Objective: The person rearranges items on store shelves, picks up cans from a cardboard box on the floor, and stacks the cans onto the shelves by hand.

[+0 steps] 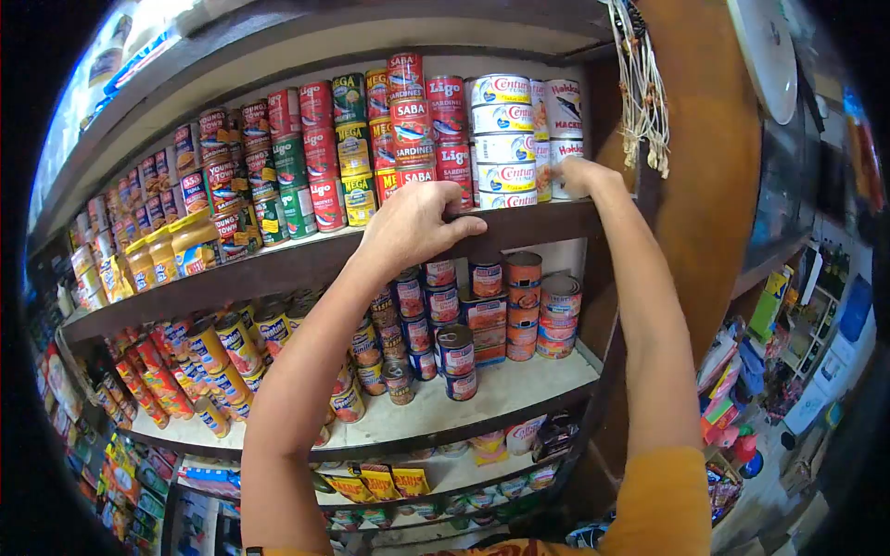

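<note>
My left hand rests at the front edge of the upper shelf, in front of the red Saba sardine cans. Its thumb points right and nothing shows in its grasp. My right hand reaches to the right end of that shelf, at the lower white Hokkai mackerel can. Its fingers are bent and partly hidden, so a grip on the can cannot be made out. Between the hands stands a stack of white Century tuna cans. Red Ligo cans stand left of it.
Stacked cans line the upper shelf to the left. The shelf below holds more cans, with yellow packets lower down. Strings hang at the right beside a wooden panel.
</note>
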`<action>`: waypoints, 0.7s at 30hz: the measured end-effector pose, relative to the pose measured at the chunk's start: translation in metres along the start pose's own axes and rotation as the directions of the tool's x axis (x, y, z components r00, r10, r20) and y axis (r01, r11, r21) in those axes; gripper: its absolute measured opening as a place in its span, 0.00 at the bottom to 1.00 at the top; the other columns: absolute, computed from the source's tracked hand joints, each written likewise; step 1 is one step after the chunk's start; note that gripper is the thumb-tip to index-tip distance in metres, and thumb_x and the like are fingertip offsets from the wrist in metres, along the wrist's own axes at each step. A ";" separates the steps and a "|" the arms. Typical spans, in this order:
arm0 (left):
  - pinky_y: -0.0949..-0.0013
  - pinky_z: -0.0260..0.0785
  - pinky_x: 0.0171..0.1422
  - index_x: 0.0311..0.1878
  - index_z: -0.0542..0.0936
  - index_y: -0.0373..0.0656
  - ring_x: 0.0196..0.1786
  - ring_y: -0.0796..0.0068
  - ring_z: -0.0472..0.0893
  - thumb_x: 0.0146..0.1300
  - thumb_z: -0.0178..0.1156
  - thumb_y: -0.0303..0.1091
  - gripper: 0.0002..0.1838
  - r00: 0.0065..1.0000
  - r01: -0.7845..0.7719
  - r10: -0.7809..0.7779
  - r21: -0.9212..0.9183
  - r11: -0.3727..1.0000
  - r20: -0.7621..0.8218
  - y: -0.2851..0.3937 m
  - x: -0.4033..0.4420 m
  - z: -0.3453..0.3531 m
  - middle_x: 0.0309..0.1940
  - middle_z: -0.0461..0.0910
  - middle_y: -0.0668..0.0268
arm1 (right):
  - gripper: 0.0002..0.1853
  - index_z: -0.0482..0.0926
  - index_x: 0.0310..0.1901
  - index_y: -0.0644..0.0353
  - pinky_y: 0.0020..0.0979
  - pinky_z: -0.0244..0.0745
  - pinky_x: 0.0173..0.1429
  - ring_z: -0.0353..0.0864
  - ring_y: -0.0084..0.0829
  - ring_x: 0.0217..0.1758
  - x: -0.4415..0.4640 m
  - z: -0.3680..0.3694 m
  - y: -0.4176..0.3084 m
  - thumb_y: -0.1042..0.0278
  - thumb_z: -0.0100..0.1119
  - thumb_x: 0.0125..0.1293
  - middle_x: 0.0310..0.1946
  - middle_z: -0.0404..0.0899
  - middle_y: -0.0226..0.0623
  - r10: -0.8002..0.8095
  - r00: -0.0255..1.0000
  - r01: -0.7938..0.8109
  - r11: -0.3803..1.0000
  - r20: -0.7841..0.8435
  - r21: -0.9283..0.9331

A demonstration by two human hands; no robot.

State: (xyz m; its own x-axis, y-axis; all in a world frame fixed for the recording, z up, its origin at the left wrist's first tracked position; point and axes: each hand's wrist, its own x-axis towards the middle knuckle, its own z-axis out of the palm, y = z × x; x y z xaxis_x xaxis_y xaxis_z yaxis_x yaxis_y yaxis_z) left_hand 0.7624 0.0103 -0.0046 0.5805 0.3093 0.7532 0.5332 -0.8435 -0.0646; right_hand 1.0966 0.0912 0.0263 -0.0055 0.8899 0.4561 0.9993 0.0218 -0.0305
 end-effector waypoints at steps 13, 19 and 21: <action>0.55 0.69 0.35 0.28 0.76 0.36 0.31 0.51 0.79 0.55 0.65 0.47 0.20 0.998 -0.063 0.063 0.011 0.998 -0.019 -0.002 -0.005 0.004 0.24 0.77 0.52 | 0.20 0.74 0.59 0.51 0.42 0.70 0.60 0.75 0.44 0.59 -0.031 -0.027 -0.036 0.57 0.47 0.68 0.56 0.75 0.46 0.137 0.971 -0.048 0.915 0.197 -0.401; 0.53 0.70 0.37 0.30 0.76 0.37 0.34 0.49 0.79 0.54 0.65 0.47 0.19 0.998 -0.042 0.045 0.057 0.997 -0.039 -0.003 -0.010 0.007 0.27 0.78 0.51 | 0.21 0.73 0.58 0.51 0.42 0.73 0.58 0.76 0.47 0.57 -0.025 -0.018 -0.017 0.71 0.53 0.63 0.53 0.77 0.48 0.074 0.985 -0.018 0.944 0.157 -0.330; 0.53 0.70 0.38 0.31 0.76 0.37 0.35 0.49 0.79 0.55 0.65 0.46 0.19 0.999 -0.030 0.032 0.061 0.998 -0.036 0.000 -0.009 0.006 0.27 0.79 0.51 | 0.27 0.69 0.59 0.59 0.42 0.72 0.59 0.76 0.51 0.57 -0.009 -0.017 -0.001 0.71 0.62 0.55 0.51 0.77 0.56 0.144 0.982 -0.161 0.975 -0.118 -0.150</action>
State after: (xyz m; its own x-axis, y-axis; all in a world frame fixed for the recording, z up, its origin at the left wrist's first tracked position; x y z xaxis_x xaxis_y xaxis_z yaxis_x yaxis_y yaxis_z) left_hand 0.7606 0.0101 -0.0157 0.5746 0.2663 0.7739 0.5522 -0.8241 -0.1263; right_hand 1.0966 0.0750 0.0372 0.1428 0.8236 0.5490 0.9813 -0.1903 0.0303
